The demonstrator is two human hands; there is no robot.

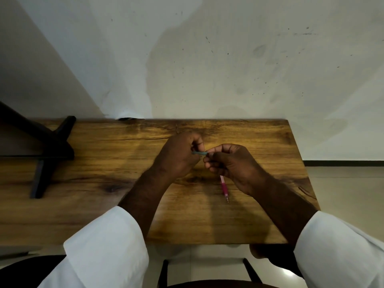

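Over the middle of the wooden table (104, 204), my left hand (178, 156) and my right hand (232, 163) meet. Between them runs a small grey-green piece (199, 153), short and thin; the curled fingers of both hands pinch its ends. What the piece is cannot be told. A pink pen (224, 188) lies on the table under my right hand, its tip pointing toward me; its far end is hidden by the hand. Both forearms come out of white sleeves.
A dark wooden stand (52, 150) with crossed legs sits on the table's left part. A white stained wall rises directly behind the table. The table's right edge drops to a light floor. A dark chair frame shows below the near edge.
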